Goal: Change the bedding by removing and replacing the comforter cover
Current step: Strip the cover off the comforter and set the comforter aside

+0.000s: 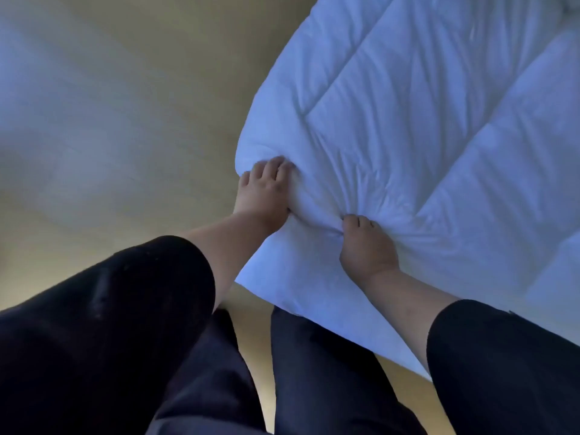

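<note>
Dark sleeves (103, 324) are filling the lower part of my view, one on each forearm, with dark trouser legs (317, 372) showing between and below them. From the sleeves I am seeing both bare forearms reaching forward to a white quilted comforter (423, 127). My left hand (263, 193) is gripping a corner of the comforter, its fingers curling over the bunched edge. My right hand (365, 246) is gripping a fold of the same fabric just beside the left hand, fingers digging in so that creases are radiating out from the grasp. Both hands are closing on the comforter; neither is holding anything else. Beyond and to the right of the right hand, the comforter is spreading out in stitched panels. A loose flap of it is hanging down between the two forearms. To the left of the left hand, a plain beige surface (125, 136) is lying behind everything; I cannot tell whether it is floor or wall.
</note>
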The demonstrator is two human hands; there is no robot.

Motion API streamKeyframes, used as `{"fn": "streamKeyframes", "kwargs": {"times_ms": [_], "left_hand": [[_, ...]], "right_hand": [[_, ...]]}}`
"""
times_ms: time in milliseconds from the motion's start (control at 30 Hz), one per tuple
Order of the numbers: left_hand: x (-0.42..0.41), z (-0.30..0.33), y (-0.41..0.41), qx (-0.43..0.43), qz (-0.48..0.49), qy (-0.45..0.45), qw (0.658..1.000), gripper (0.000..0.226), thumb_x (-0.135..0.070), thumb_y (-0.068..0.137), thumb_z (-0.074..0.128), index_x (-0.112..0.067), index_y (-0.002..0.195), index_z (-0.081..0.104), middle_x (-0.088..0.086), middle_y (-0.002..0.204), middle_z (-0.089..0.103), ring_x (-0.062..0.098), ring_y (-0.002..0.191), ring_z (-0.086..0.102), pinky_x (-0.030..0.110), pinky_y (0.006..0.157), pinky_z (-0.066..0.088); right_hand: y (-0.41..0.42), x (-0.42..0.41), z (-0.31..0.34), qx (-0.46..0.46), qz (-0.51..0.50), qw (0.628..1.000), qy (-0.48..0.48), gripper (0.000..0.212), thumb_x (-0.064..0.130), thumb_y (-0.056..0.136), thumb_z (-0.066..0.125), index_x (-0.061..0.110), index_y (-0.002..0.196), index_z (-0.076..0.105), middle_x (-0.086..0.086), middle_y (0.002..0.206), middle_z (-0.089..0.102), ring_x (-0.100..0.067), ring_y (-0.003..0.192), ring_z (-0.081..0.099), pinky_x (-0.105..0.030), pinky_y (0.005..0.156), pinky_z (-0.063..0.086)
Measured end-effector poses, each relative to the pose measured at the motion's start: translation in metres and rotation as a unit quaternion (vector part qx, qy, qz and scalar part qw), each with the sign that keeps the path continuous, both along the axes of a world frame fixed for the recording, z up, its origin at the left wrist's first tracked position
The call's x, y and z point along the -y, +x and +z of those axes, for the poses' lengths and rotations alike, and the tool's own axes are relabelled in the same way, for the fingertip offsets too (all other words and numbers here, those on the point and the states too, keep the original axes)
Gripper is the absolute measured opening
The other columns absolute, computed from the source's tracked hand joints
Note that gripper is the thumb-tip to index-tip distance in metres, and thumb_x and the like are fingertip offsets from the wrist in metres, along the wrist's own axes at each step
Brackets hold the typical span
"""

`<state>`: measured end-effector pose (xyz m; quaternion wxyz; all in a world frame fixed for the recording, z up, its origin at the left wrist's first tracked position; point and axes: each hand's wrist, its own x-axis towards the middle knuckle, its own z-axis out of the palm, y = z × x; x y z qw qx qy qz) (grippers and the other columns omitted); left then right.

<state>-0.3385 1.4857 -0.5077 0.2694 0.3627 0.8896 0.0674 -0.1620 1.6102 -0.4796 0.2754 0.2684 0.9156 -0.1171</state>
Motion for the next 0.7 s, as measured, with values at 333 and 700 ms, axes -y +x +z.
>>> {"fn": "streamKeyframes", "kwargs": {"times_ms": [333, 700], "left_hand": [[0.048, 0.041, -0.024, 0.055, -0.238, -0.054, 0.968, 0.036, -0.007, 0.087, 0.048, -0.018, 0.119, 0.06, 0.004, 0.113, 0.061, 0.028, 0.111, 0.055, 0.04, 0.09, 0.047], [0.152, 0.068, 0.053, 0.061, -0.309, -0.205, 0.927, 0.033, -0.017, 0.094, 0.045, -0.019, 0.127, 0.046, 0.004, 0.13, 0.046, 0.026, 0.117, 0.046, 0.038, 0.092, 0.038]], "right_hand": [[0.003, -0.002, 0.049, 0.161, 0.082, 0.968, -0.174, 0.014, 0.01, 0.093, 0.049, 0.014, 0.104, 0.057, -0.014, 0.108, 0.063, -0.035, 0.1, 0.06, -0.037, 0.074, 0.044], [0.087, 0.09, 0.074, 0.235, 0.055, 0.95, -0.199, 0.028, 0.017, 0.096, 0.045, 0.019, 0.123, 0.05, -0.007, 0.118, 0.056, -0.031, 0.11, 0.056, -0.036, 0.083, 0.045]]}}
